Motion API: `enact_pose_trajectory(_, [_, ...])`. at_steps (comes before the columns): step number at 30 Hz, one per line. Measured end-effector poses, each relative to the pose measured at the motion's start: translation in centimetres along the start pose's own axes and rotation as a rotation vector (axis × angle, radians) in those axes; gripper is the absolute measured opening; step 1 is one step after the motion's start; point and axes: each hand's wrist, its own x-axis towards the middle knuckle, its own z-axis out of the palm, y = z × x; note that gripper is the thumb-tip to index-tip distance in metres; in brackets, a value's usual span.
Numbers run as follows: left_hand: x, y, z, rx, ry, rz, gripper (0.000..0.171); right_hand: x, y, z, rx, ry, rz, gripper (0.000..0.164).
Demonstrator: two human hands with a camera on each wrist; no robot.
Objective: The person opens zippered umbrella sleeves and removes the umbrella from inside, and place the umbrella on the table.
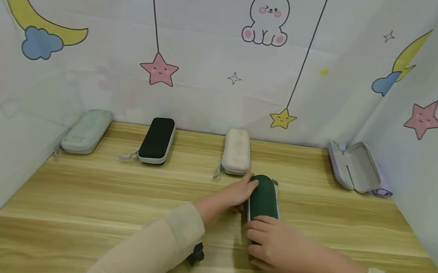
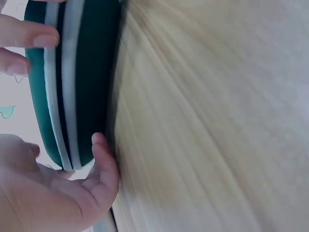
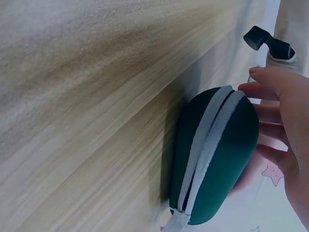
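Note:
A dark green zip case with grey zipper edges lies lengthwise on the table. My left hand grips its far left end, thumb on top and fingers low along the side. Over the near end curls my right hand, its fingertips reaching across to the left edge. In the left wrist view, a dark gap runs between the zipper strips beside the right hand's fingers. The gap also shows at the end in the right wrist view, where a light grey pull tab hangs low.
Along the back stand a pale green case, a black case and a cream case, all closed. An opened lilac case sits at the back right. Printed cloth walls border the table.

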Motion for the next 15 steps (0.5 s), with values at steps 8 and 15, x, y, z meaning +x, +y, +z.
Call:
enact_pose_trajectory(8, [0.11,-0.56,-0.52,-0.077,-0.061,0.016,0.064,-0.55,0.24,-0.30,0.010,0.008,0.010,0.016])
enact_pose_trajectory(15, [-0.14,-1.00,-0.82,-0.140,-0.136,0.023,0.078,-0.92,0.70,-0.58,0.034,0.041,0.035,0.017])
